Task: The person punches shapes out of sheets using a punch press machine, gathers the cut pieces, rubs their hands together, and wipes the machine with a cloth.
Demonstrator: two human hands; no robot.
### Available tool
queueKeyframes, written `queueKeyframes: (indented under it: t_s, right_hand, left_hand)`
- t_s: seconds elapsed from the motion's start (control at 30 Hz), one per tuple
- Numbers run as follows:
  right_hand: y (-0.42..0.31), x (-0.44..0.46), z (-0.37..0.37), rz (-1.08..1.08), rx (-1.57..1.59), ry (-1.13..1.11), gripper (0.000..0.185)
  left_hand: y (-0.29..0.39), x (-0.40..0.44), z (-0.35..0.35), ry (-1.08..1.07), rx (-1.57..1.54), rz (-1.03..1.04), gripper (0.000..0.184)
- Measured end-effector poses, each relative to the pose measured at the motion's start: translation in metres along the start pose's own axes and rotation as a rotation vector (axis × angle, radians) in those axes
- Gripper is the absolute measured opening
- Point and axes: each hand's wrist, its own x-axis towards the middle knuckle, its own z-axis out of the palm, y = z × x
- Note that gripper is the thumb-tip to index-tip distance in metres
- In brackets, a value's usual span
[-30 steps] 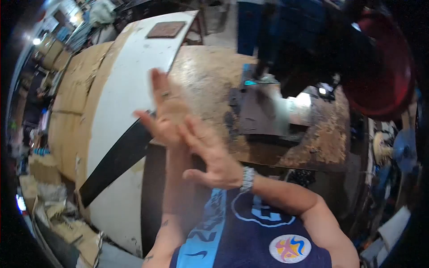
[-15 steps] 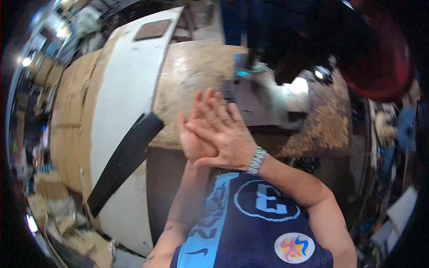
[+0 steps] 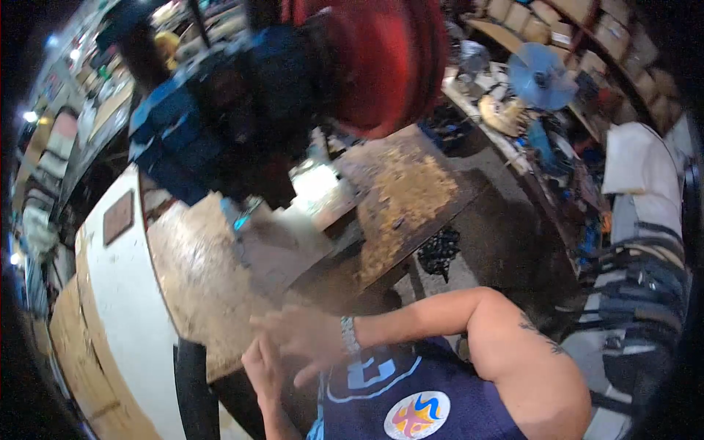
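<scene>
My right hand (image 3: 302, 334), with a patterned band (image 3: 347, 334) at its wrist, is smeared by motion near the front edge of the worktable. Its fingers stretch to the left and its thumb stands apart. Just below it is my left hand (image 3: 262, 365), close to or touching the right fingers, which partly cover it. Its fingers look loosely bent, and nothing shows in either hand. Beyond the hands is a grey machine bed (image 3: 282, 246), lit by a bright lamp. A long black strip (image 3: 194, 389) lies to the left of my hands.
A dark blue machine head (image 3: 227, 110) with a large red wheel (image 3: 381, 66) hangs over the worn wooden table (image 3: 191, 257). A white board (image 3: 121, 286) bearing a brown rectangular piece (image 3: 118, 218) runs along the left. A blue fan (image 3: 541, 77) and dark strips (image 3: 642, 271) are at right.
The view has swung right, bringing the machine head, red wheel and fan into fuller sight. My hands, earlier laid palm to palm with fingers stretched, are now lower and less aligned.
</scene>
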Motion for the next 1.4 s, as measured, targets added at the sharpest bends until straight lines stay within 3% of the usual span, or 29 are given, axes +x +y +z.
queueKeyframes:
  t_s: [0.07, 0.13, 0.2, 0.3, 0.4, 0.47, 0.5, 0.53, 0.87, 0.93, 1.0, 1.07, 1.1, 1.13, 1.2, 1.27, 1.3, 1.33, 1.4]
  right_hand:
    - [0.008, -0.004, 0.004, -0.098, 0.174, 0.029, 0.06]
    - [0.007, -0.012, -0.007, -0.053, 0.43, -0.053, 0.058]
    - [0.012, -0.018, -0.015, -0.138, 0.474, -0.131, 0.062]
    - [0.016, -0.03, -0.026, -0.125, 0.675, -0.132, 0.067]
    - [0.018, -0.034, -0.044, -0.063, 0.794, -0.209, 0.079]
    - [0.012, -0.046, -0.05, 0.054, 0.607, -0.201, 0.087]
    - [0.018, -0.053, -0.044, 0.038, 0.42, -0.203, 0.099]
    - [0.017, -0.051, -0.042, 0.036, 0.379, -0.132, 0.098]
    - [-0.022, -0.071, -0.022, 0.24, 0.487, 0.184, 0.1]
    - [-0.024, -0.081, -0.023, 0.254, 0.522, 0.195, 0.104]
    - [-0.023, -0.094, -0.039, 0.303, 0.958, 0.253, 0.105]
    - [-0.009, -0.102, -0.039, 0.267, 1.017, 0.262, 0.103]
    - [0.004, -0.107, -0.036, 0.235, 0.829, 0.271, 0.104]
    - [0.011, -0.112, -0.039, 0.204, 0.641, 0.281, 0.105]
    - [0.009, -0.12, -0.048, 0.185, 0.549, 0.27, 0.105]
    - [-0.005, -0.124, -0.069, 0.219, 0.648, 0.21, 0.11]
    - [0.002, -0.131, -0.068, 0.172, 0.444, 0.193, 0.114]
    - [0.014, -0.137, -0.061, 0.161, 0.447, 0.186, 0.114]
    - [0.033, -0.151, -0.049, 0.084, 0.204, 0.232, 0.091]
  left_hand:
    - [-0.002, -0.008, -0.008, -0.106, -0.085, 0.037, 0.048]
    - [-0.033, -0.014, -0.008, -0.126, -0.071, 0.163, 0.049]
    - [-0.009, -0.024, -0.012, -0.396, -0.686, -0.133, 0.04]
    - [0.007, -0.018, 0.012, -0.359, -0.906, -0.301, 0.042]
    - [0.013, -0.01, 0.039, -0.145, -0.966, -0.433, 0.045]
    - [0.011, -0.004, 0.048, -0.091, -0.93, -0.371, 0.048]
    - [0.014, 0.003, 0.043, -0.215, -0.756, 0.025, 0.052]
    - [0.018, 0.009, 0.043, -0.222, -0.683, 0.102, 0.054]
    - [0.062, 0.028, 0.066, -0.187, -0.73, 0.011, 0.048]
    - [0.074, 0.025, 0.073, -0.17, -0.703, 0.161, 0.046]
    - [0.087, 0.021, 0.096, -0.164, -0.738, 0.223, 0.042]
    - [0.098, 0.015, 0.116, 0.003, -1.001, -0.1, 0.041]
    - [0.072, 0.022, 0.123, -0.066, -0.68, 0.199, 0.037]
    - [0.079, 0.024, 0.126, -0.05, -0.679, 0.21, 0.037]
    - [0.1, 0.021, 0.128, -0.098, -0.766, 0.031, 0.033]
    - [0.12, 0.022, 0.131, -0.118, -0.787, 0.011, 0.032]
    - [0.12, 0.03, 0.137, -0.084, -0.867, -0.15, 0.041]
    - [0.122, 0.033, 0.143, -0.046, -0.946, -0.314, 0.052]
    - [0.137, 0.019, 0.16, -0.049, -1.068, -0.405, 0.051]
